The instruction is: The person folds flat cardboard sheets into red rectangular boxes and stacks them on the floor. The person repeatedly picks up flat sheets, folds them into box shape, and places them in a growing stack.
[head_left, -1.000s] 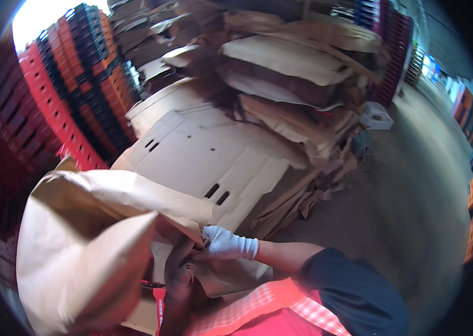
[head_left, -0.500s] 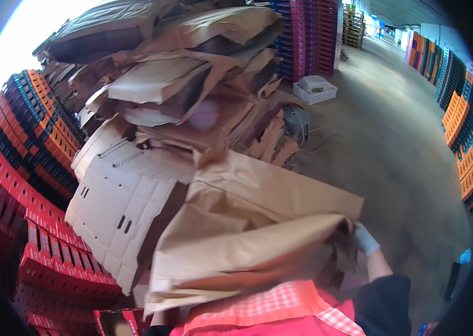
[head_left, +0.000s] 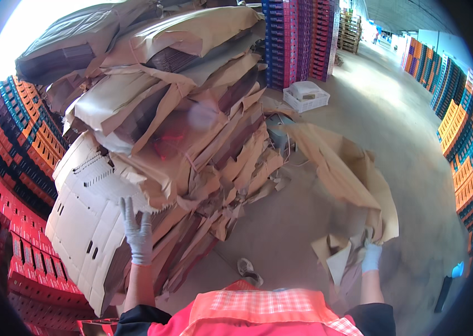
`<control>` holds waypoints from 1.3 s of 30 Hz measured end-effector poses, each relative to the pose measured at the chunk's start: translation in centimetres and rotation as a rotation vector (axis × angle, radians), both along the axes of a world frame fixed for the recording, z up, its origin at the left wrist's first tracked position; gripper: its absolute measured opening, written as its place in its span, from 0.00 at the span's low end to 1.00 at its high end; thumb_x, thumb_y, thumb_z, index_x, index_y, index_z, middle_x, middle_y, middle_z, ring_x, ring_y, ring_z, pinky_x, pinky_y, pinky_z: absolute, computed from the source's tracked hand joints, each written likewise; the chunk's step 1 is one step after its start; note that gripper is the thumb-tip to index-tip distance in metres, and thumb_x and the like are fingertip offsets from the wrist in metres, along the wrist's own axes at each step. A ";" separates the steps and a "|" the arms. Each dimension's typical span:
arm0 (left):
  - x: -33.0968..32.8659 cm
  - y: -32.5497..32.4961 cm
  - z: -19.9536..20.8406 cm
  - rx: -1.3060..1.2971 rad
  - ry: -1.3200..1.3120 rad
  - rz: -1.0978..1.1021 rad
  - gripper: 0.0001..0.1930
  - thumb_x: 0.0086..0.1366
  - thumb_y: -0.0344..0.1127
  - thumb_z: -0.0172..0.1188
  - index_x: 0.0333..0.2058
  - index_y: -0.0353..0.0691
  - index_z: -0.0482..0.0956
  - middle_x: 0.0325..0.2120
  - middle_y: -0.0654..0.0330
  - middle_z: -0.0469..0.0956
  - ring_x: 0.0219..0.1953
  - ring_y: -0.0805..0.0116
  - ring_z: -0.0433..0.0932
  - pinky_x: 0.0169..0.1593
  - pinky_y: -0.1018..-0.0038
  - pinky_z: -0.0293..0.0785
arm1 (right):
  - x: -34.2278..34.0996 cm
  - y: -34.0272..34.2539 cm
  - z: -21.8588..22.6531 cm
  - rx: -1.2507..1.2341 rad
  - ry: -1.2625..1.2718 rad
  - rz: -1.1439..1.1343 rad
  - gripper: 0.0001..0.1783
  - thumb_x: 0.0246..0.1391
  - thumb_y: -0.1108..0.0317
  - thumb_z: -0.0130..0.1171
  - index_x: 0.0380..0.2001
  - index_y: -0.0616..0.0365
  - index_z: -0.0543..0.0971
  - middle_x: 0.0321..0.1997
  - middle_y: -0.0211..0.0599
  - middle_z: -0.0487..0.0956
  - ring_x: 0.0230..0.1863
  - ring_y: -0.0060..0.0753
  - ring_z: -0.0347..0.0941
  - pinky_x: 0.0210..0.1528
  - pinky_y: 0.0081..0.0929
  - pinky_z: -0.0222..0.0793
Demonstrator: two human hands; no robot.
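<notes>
The right hand [head_left: 372, 257] is holding a large sheet of crumpled brown paper [head_left: 354, 179] out to the person's right, over the concrete floor [head_left: 284, 241]. Its grip appears to be closing on the paper's lower end, though bunched folds are partly hiding the fingertips. The left hand [head_left: 137, 235] is showing an empty grip, its fingers spreading in front of the stack of flat cardboard [head_left: 91, 207]; whether it is touching the cardboard, I cannot tell.

The paper is looking light and limp but a little springy, holding its creases and billowing rather than hanging flat. It is probably not slipping much against the knit glove, yet its edges are likely to be tearing easily, so gathering a doubled fold is making a safer hold than pinching one corner.

Half a second ago the paper was spreading across the front of the body and covering the left hand; now it is swinging clear to the right, and the left hand, a shoe [head_left: 249, 272] and more of the cardboard stack are showing.
</notes>
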State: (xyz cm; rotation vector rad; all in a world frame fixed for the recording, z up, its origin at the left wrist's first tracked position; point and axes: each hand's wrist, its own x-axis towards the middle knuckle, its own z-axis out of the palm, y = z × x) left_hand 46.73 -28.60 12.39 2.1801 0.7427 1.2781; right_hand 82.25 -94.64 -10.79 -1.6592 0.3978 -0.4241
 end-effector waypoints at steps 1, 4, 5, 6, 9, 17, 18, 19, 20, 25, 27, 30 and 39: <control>1.2 1.1 0.2 -0.010 -0.015 0.016 0.32 0.65 0.26 0.55 0.68 0.39 0.59 0.71 0.46 0.51 0.72 0.52 0.51 0.71 0.62 0.49 | 2.3 2.5 1.5 0.231 0.144 0.165 0.39 0.46 0.84 0.66 0.62 0.75 0.62 0.56 0.46 0.73 0.49 0.30 0.74 0.48 0.24 0.74; 4.6 4.1 0.0 -0.097 -0.089 0.041 0.32 0.65 0.27 0.56 0.68 0.40 0.60 0.71 0.47 0.51 0.72 0.51 0.51 0.71 0.61 0.48 | 8.8 10.5 4.4 0.206 -0.128 0.170 0.30 0.51 0.85 0.61 0.58 0.71 0.67 0.49 0.41 0.76 0.40 0.30 0.75 0.43 0.25 0.74; 5.5 4.7 -0.2 -0.214 -0.071 0.086 0.32 0.65 0.27 0.56 0.68 0.40 0.60 0.71 0.47 0.51 0.72 0.51 0.51 0.71 0.61 0.48 | 11.1 13.0 4.7 0.197 -0.075 0.114 0.29 0.50 0.84 0.62 0.57 0.71 0.68 0.49 0.42 0.77 0.44 0.32 0.75 0.47 0.28 0.73; 6.2 5.3 -0.4 -0.120 -0.061 0.086 0.32 0.65 0.27 0.56 0.68 0.40 0.60 0.71 0.47 0.51 0.72 0.52 0.51 0.72 0.61 0.48 | 13.3 15.7 4.5 0.212 -0.131 0.098 0.29 0.49 0.82 0.64 0.56 0.71 0.68 0.50 0.43 0.77 0.47 0.34 0.75 0.51 0.30 0.73; 8.1 7.1 -0.3 0.036 0.037 0.205 0.33 0.65 0.28 0.56 0.68 0.39 0.60 0.70 0.49 0.53 0.72 0.54 0.51 0.72 0.61 0.46 | 20.7 22.9 3.6 0.581 -0.295 0.196 0.28 0.54 0.78 0.61 0.58 0.69 0.67 0.48 0.46 0.77 0.43 0.35 0.75 0.48 0.31 0.72; 10.7 8.8 0.1 -0.011 0.127 0.427 0.30 0.67 0.34 0.56 0.67 0.35 0.61 0.68 0.47 0.57 0.72 0.54 0.52 0.72 0.62 0.46 | 41.1 38.4 10.3 -0.353 -0.104 0.251 0.26 0.57 0.64 0.53 0.60 0.56 0.72 0.50 0.56 0.79 0.52 0.59 0.75 0.53 0.42 0.69; 11.0 8.5 -0.2 -0.001 0.092 0.442 0.30 0.68 0.35 0.56 0.67 0.34 0.61 0.69 0.48 0.57 0.72 0.54 0.52 0.72 0.62 0.47 | 44.0 40.8 11.0 -0.379 -0.065 0.242 0.26 0.56 0.64 0.54 0.59 0.56 0.72 0.50 0.57 0.79 0.53 0.59 0.75 0.53 0.43 0.69; 11.3 7.9 -0.5 -0.024 0.065 0.477 0.30 0.68 0.35 0.55 0.67 0.34 0.61 0.69 0.48 0.56 0.72 0.55 0.52 0.72 0.63 0.47 | 47.7 43.4 11.9 -0.407 -0.030 0.235 0.26 0.55 0.64 0.54 0.58 0.56 0.73 0.50 0.57 0.79 0.53 0.59 0.75 0.53 0.43 0.69; 11.8 7.4 -0.9 -0.055 0.027 0.526 0.30 0.69 0.35 0.55 0.67 0.34 0.60 0.69 0.48 0.56 0.72 0.56 0.52 0.72 0.63 0.47 | 51.3 46.0 12.4 -0.445 -0.020 0.232 0.26 0.54 0.64 0.54 0.57 0.56 0.74 0.50 0.58 0.79 0.53 0.60 0.75 0.53 0.44 0.69; 16.3 3.4 -1.7 -0.239 -0.122 0.751 0.32 0.68 0.33 0.55 0.68 0.33 0.56 0.69 0.49 0.56 0.71 0.56 0.54 0.70 0.64 0.51 | 68.1 59.7 13.8 -0.593 -0.163 0.395 0.24 0.55 0.62 0.55 0.56 0.56 0.75 0.49 0.61 0.79 0.51 0.61 0.76 0.53 0.47 0.70; 18.1 1.7 -1.4 -0.259 -0.097 0.809 0.30 0.67 0.30 0.56 0.66 0.33 0.59 0.68 0.48 0.58 0.70 0.55 0.56 0.69 0.64 0.53 | 72.3 65.4 15.1 -0.493 -0.227 0.576 0.29 0.56 0.56 0.59 0.57 0.60 0.73 0.51 0.62 0.78 0.53 0.59 0.75 0.55 0.45 0.69; 18.8 -1.1 -1.7 -0.183 0.237 1.028 0.29 0.64 0.27 0.58 0.64 0.33 0.64 0.66 0.46 0.60 0.68 0.54 0.58 0.69 0.64 0.54 | 75.6 74.3 17.4 -0.478 -0.421 0.558 0.37 0.54 0.51 0.64 0.59 0.67 0.70 0.54 0.61 0.77 0.56 0.55 0.74 0.57 0.42 0.68; 8.7 -21.3 -17.0 -1.158 0.767 1.268 0.33 0.57 0.44 0.63 0.59 0.36 0.72 0.64 0.44 0.63 0.65 0.46 0.63 0.68 0.61 0.60 | 74.2 70.7 1.4 0.343 -0.385 1.053 0.21 0.65 0.59 0.52 0.53 0.63 0.76 0.50 0.53 0.78 0.53 0.42 0.75 0.50 0.33 0.76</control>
